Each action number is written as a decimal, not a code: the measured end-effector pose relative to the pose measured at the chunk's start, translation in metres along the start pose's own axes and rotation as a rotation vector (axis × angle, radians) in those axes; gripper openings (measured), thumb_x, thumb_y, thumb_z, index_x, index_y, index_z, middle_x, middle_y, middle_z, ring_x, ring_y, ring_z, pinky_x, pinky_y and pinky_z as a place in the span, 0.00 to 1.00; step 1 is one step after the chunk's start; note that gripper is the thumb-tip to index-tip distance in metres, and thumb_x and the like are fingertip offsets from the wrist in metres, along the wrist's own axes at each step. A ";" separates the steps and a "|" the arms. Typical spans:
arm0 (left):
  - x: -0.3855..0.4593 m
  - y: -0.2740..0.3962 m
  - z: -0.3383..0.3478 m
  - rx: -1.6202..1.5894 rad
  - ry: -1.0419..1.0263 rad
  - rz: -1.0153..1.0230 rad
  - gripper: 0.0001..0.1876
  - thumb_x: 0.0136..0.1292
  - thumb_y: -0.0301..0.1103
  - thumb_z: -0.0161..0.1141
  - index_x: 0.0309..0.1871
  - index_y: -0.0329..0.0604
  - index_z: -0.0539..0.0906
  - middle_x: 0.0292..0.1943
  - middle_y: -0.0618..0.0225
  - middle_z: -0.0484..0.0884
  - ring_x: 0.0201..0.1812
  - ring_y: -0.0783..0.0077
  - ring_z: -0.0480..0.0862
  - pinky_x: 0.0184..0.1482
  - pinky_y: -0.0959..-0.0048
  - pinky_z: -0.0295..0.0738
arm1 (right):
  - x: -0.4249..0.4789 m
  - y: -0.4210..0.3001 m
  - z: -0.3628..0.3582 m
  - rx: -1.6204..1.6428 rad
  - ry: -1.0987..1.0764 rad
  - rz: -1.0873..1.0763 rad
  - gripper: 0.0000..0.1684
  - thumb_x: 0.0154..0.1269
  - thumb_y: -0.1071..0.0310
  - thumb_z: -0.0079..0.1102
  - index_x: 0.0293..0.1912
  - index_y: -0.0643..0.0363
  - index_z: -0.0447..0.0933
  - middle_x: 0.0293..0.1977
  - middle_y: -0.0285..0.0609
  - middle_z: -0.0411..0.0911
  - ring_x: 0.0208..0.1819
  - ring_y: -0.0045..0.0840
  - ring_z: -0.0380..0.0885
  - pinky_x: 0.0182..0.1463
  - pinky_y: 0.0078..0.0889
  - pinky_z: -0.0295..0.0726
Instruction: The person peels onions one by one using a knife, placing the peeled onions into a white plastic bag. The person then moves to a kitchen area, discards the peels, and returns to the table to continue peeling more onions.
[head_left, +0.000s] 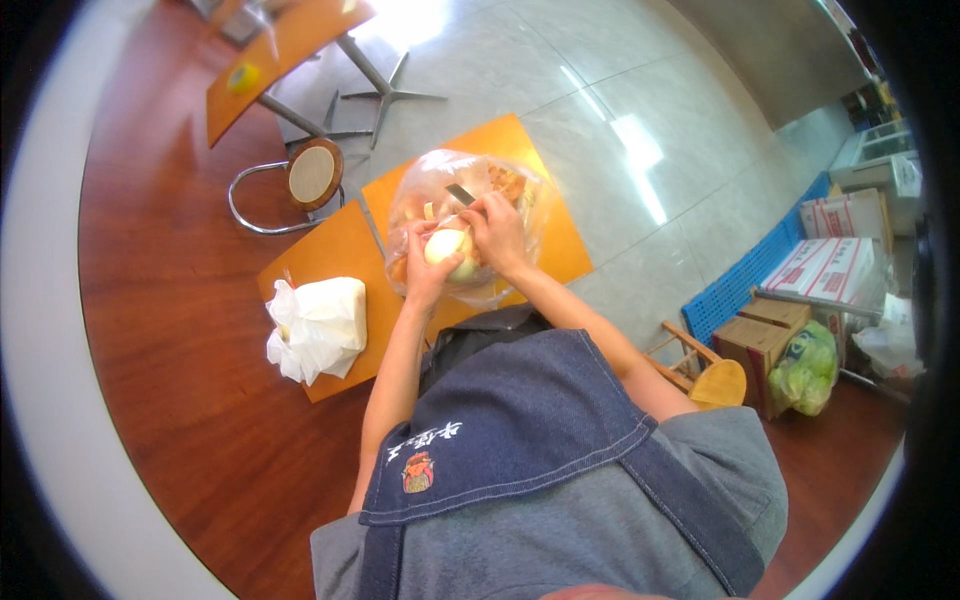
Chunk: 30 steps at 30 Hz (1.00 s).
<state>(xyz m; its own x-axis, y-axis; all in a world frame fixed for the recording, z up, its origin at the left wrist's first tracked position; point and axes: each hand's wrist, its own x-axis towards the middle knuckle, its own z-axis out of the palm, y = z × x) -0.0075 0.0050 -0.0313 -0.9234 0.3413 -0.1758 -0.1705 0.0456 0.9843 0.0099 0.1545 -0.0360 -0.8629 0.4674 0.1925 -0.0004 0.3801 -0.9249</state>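
Note:
A pale, partly peeled onion (445, 246) rests in my left hand (424, 271), with the thumb across its near side. My right hand (496, 231) is closed around a small knife (460, 194), whose short dark blade points up and away to the left. The handle is hidden in the fist. Its fingers meet the far right side of the onion. Under both hands a clear plastic bag (420, 180) lies spread on the orange tabletop (566, 244). Brown onion skins (507, 182) show inside the bag.
A white plastic bag (315, 326) around a block-like pack stands on the left tabletop. Beyond are a round-seated chair (311, 176) and another table (285, 52) holding a yellow roll (244, 78). At right are a wooden stool (718, 384), cardboard boxes (757, 341) and bagged green vegetables (806, 369).

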 end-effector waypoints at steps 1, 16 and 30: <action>-0.002 0.000 -0.002 -0.102 -0.026 -0.015 0.36 0.50 0.30 0.70 0.62 0.46 0.64 0.53 0.62 0.73 0.55 0.66 0.76 0.55 0.68 0.75 | 0.000 0.000 0.000 -0.010 -0.011 0.002 0.07 0.60 0.68 0.63 0.32 0.60 0.76 0.33 0.48 0.77 0.38 0.44 0.78 0.43 0.44 0.76; -0.022 0.022 -0.026 -0.832 0.042 -0.322 0.30 0.64 0.41 0.55 0.68 0.42 0.66 0.63 0.58 0.73 0.63 0.56 0.75 0.64 0.48 0.73 | 0.025 0.033 -0.008 -0.509 -0.251 -0.121 0.08 0.60 0.63 0.65 0.33 0.58 0.84 0.34 0.44 0.79 0.38 0.40 0.80 0.40 0.40 0.79; -0.005 -0.002 0.008 -0.654 0.171 -0.265 0.28 0.64 0.41 0.64 0.60 0.51 0.59 0.56 0.59 0.74 0.56 0.62 0.77 0.46 0.53 0.83 | -0.015 -0.019 -0.005 0.282 -0.205 0.064 0.11 0.59 0.68 0.67 0.40 0.62 0.84 0.35 0.45 0.79 0.37 0.34 0.80 0.43 0.35 0.78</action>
<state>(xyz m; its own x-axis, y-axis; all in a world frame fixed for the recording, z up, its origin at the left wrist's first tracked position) 0.0004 0.0108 -0.0325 -0.8542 0.2423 -0.4599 -0.5174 -0.4823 0.7069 0.0249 0.1441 -0.0199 -0.9491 0.3024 0.0878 -0.0579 0.1063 -0.9926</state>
